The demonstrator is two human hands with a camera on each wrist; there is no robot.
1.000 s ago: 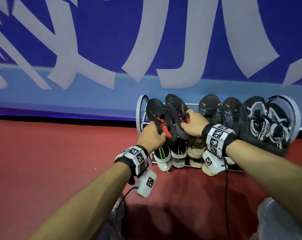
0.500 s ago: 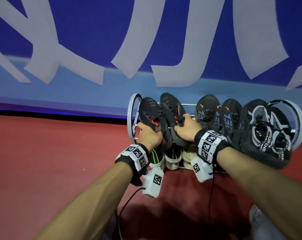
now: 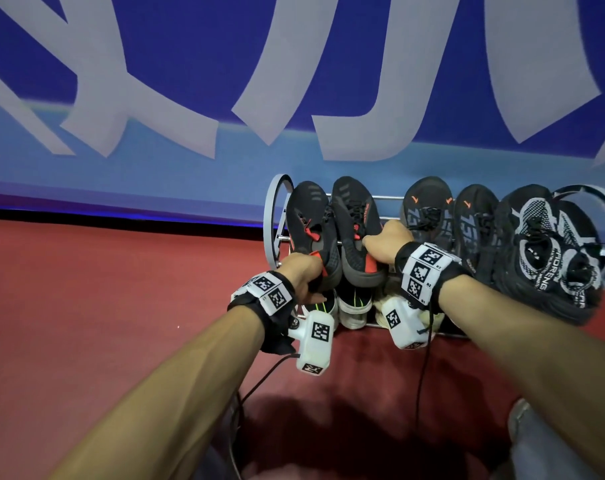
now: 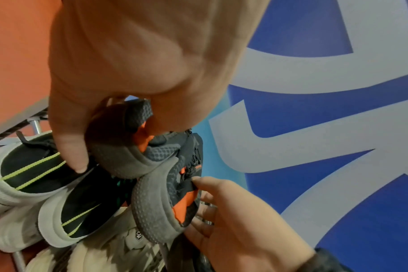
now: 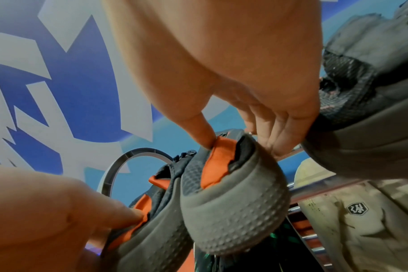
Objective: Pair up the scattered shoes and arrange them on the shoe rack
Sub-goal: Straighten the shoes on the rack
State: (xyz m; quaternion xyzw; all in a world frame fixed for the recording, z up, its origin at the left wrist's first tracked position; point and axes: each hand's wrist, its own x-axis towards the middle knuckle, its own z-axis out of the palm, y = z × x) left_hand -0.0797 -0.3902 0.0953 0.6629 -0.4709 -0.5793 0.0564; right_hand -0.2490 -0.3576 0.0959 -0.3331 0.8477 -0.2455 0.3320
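A pair of black-and-orange shoes stands toe-up at the left end of the shoe rack's (image 3: 271, 220) top tier. My left hand (image 3: 308, 278) pinches the heel of the left shoe (image 3: 311, 230). In the left wrist view the thumb and a finger of that hand (image 4: 124, 141) clamp its grey heel (image 4: 119, 158). My right hand (image 3: 385, 244) grips the right shoe (image 3: 356, 230). The right wrist view shows that hand (image 5: 240, 145) with the thumb on the orange heel lining and the fingers on the outer side of the heel (image 5: 233, 202).
Right of this pair on the top tier sit a black pair with orange marks (image 3: 429, 216) and a black-and-white knit pair (image 3: 550, 251). Below are black shoes with green stripes (image 3: 353, 306) and beige shoes (image 5: 361, 211). A blue banner wall (image 3: 190, 98) stands behind, over a red floor (image 3: 103, 323).
Both hands have slid from the middle of the shoes back to the heels, and the pair now reaches farther up the top tier. The view has shifted a little.
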